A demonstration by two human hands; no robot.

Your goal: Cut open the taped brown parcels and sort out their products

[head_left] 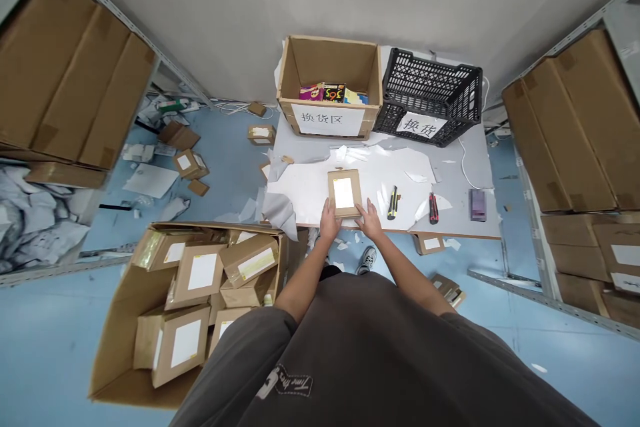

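Note:
A small brown cardboard box [354,181] with a white label lies on the paper-covered table near its front edge. My left hand [329,221] grips the lower left corner of the box, fingers along its side. At the lower right corner my right hand [369,220] holds the box too, some fingertips against it and one finger stretched away. To the right of the box lie a yellow-and-black utility knife [393,203] and a red-and-black utility knife [433,208].
An open carton [327,121] holding colourful packs and a black plastic crate [433,97] stand at the table's back. A phone [477,205] lies at right. Below left, a large carton [113,340] holds several labelled boxes. Shelves with cartons [575,127] flank both sides.

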